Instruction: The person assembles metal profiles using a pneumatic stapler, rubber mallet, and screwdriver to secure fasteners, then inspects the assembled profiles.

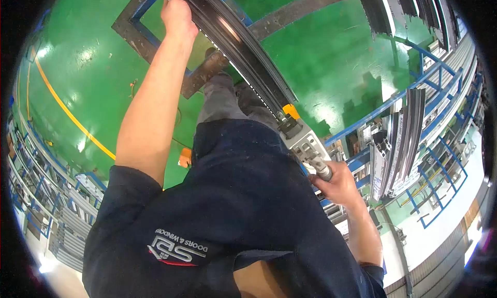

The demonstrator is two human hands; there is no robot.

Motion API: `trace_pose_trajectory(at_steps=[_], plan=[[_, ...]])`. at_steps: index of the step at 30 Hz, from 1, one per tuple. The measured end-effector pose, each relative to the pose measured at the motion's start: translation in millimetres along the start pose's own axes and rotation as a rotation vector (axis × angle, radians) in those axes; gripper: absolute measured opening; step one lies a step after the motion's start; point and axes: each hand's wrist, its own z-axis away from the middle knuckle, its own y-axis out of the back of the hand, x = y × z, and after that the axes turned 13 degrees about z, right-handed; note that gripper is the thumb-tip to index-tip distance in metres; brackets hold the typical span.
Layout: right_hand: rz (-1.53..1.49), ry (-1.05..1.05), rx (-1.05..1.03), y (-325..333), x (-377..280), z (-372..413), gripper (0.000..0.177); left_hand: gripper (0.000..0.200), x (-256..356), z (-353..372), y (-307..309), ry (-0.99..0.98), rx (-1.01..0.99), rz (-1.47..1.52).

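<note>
A long black window-frame profile runs diagonally from the top of the head view down to my waist. Near its upper end, my left hand is closed around the profile's left edge. At the lower end sits a grey metal device with a yellow part, meeting or very close to the profile. My right hand is wrapped around the round grey handle of this device. The exact kind of device cannot be made out, and my right palm hides part of its handle.
Under the profile stands a support frame with dark padded bars. To the right, a blue rack carries several dark and silver profiles. More profiles hang over at upper right. A yellow line crosses the green floor.
</note>
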Motion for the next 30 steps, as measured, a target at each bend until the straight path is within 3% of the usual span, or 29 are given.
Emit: trace_pose_trajectory(at_steps=[4,6,9,10,12,13,19,21,26,30], plan=[[-0.103,-0.053,-0.055,-9,5,0,0.031,0.035,0,4,-3,-0.058,0.05,-0.049],[0.186,0.097,0.149,-27,8,4,0.03,0.035,2,4,-6,-0.055,0.063,-0.056],[0.118,0.261,0.238,-28,12,3,0.025,0.035,0,0,-1,-0.037,0.045,-0.039],[0.114,0.261,0.236,-27,15,2,0.025,0.035,-1,-3,3,-0.025,0.008,-0.015],[-0.209,0.001,-0.036,-22,25,-3,0.023,0.04,11,20,-14,0.046,0.01,-0.023],[-0.209,0.003,-0.04,-22,24,-5,0.023,0.047,17,29,-21,0.115,0.013,-0.027],[-0.152,0.02,-0.068,-20,15,1,0.022,0.041,14,27,-22,0.133,-0.019,0.057],[-0.022,0.099,0.055,-33,19,1,0.022,0.041,15,25,-23,0.096,-0.015,0.021],[-0.154,0.028,0.0,-31,16,3,0.022,0.04,15,28,-21,0.08,-0.065,0.022],[-0.096,0.102,0.017,-30,27,2,0.023,0.039,14,25,-19,0.104,-0.076,0.032]])
